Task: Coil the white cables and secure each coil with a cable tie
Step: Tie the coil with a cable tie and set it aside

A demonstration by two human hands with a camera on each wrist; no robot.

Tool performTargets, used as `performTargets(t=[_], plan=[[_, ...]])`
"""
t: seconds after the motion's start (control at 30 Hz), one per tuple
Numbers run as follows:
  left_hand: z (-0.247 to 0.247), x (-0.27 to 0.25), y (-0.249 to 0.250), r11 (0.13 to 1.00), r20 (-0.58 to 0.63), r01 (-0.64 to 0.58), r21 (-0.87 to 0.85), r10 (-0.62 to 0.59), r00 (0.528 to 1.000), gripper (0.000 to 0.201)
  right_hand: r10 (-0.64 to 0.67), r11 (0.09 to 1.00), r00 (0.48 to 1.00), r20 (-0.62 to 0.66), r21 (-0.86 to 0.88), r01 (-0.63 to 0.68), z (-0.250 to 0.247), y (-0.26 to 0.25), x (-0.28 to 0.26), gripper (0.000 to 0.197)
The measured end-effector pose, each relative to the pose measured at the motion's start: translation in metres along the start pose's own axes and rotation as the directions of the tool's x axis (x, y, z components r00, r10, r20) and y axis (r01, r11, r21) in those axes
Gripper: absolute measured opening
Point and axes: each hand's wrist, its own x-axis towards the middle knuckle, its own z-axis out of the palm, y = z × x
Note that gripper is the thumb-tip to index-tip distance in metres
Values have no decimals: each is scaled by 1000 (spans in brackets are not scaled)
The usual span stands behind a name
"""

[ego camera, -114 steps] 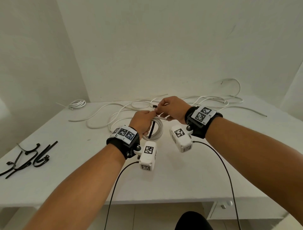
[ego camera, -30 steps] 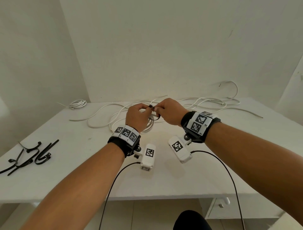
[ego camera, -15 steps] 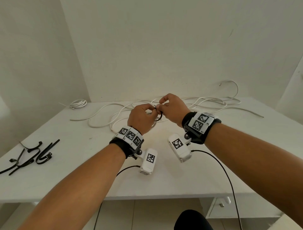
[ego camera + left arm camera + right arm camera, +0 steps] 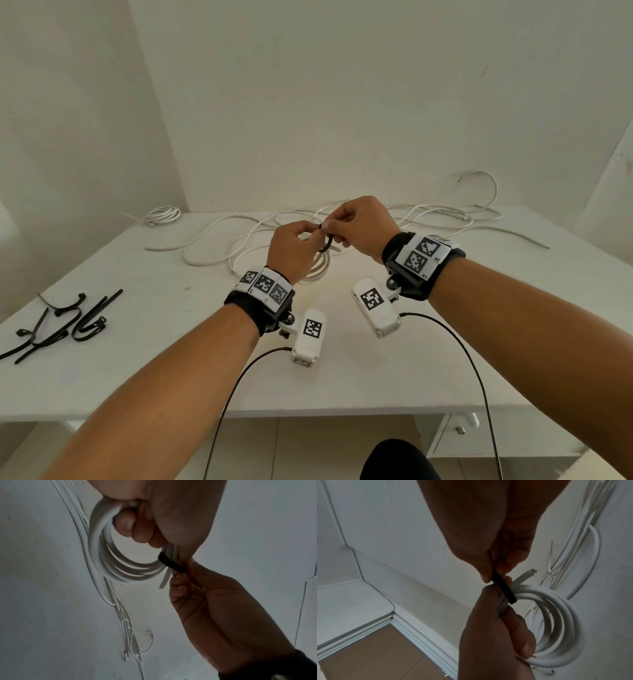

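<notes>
Both hands have lifted slightly, left hand [image 4: 291, 251] gripping the coil [image 4: 109, 561], right hand [image 4: 359, 224] pinching the black tie [image 4: 504, 590] crossing it, tail toward the right.

Cable tie [image 4: 171, 564] ends seemingly hidden

Above the middle of the tabletop [image 4: 342, 370], the left hand [image 4: 291, 253] holds a white cable coil [image 4: 317, 270]. The right hand [image 4: 359, 226] pinches a black tie [image 4: 327, 244] around it. More ties [image 4: 65, 322] lie near the left edge.
</notes>
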Motion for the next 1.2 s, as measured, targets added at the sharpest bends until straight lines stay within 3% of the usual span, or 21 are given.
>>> performTargets(t=[0.13, 0.23, 0.37, 0.53, 0.77, 0.97, 1.2], plan=[[-1, 0, 6, 998, 16, -55, -26, 55, 998, 21, 1, 999, 1000, -8, -41, -2, 0, 0, 4, 24], [-1, 1, 10, 995, 20, -60, -73, 62, 998, 25, 98, 995, 994, 53, -3, -98, 0, 1, 7, 35], [1, -2, 10, 995, 48, -13, -99, 17, 999, 16, 165, 971, 982, 87, 162, -178, -6, 0, 7, 17], [2, -5, 9, 992, 83, 51, -113, -42, 996, 16, 112, 977, 993, -41, 187, -103, -7, -1, 11, 20], [-2, -12, 8, 954, 151, 142, -263, -104, 983, 37, 87, 992, 995, -55, 101, -82, -5, -7, 11, 23], [-6, -12, 9, 943, 154, 151, -297, -108, 982, 5, 69, 997, 997, -40, -28, -70, -6, -8, 11, 20], [-4, -15, 18, 918, 179, 150, -367, -88, 980, 12, 15, 1000, 997, -82, -19, -16, -10, -11, 13, 16]])
